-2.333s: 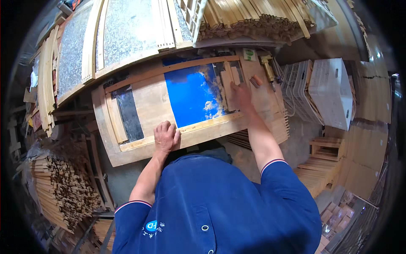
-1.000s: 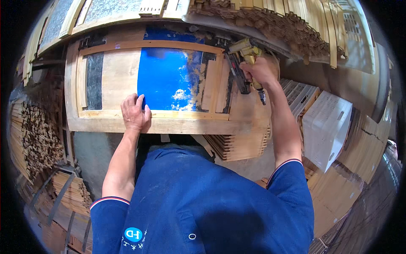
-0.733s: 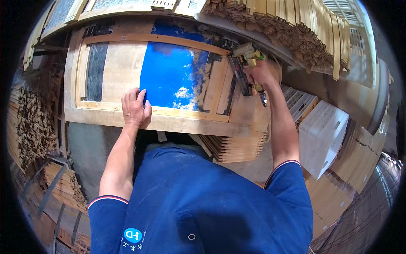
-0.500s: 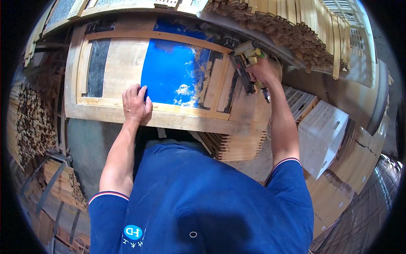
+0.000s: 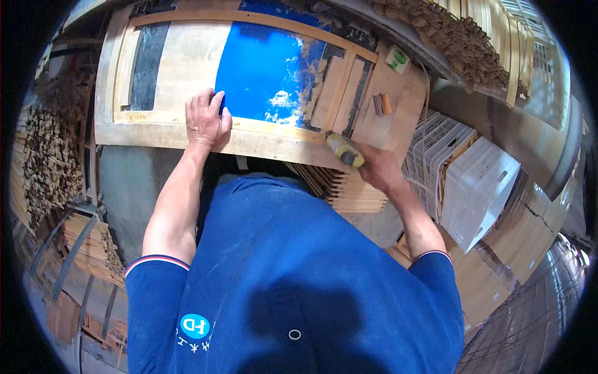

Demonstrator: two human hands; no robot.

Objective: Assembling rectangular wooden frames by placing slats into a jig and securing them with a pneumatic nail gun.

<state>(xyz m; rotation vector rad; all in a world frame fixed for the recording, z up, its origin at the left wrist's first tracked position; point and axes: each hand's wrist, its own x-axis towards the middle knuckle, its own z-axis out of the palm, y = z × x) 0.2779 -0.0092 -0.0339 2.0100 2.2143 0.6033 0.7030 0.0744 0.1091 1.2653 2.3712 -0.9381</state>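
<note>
Both hands [image 5: 204,119] forward (arms outstretched)

Left hand [image 5: 204,118] flat on wooden frame [image 5: 187,134], right hand [image 5: 380,169] around yellow tool [image 5: 346,149].

White plastic crates [image 5: 479,181] stand beside stacked wooden slats [image 5: 43,156].

the yellow tool [image 5: 344,149] is partly covered by the right hand [image 5: 380,169]; its tip and type cannot be made out. the wooden frame [image 5: 187,134] is cut off at the top edge. the left hand [image 5: 204,119] hides part of the frame's lower rail.
</note>
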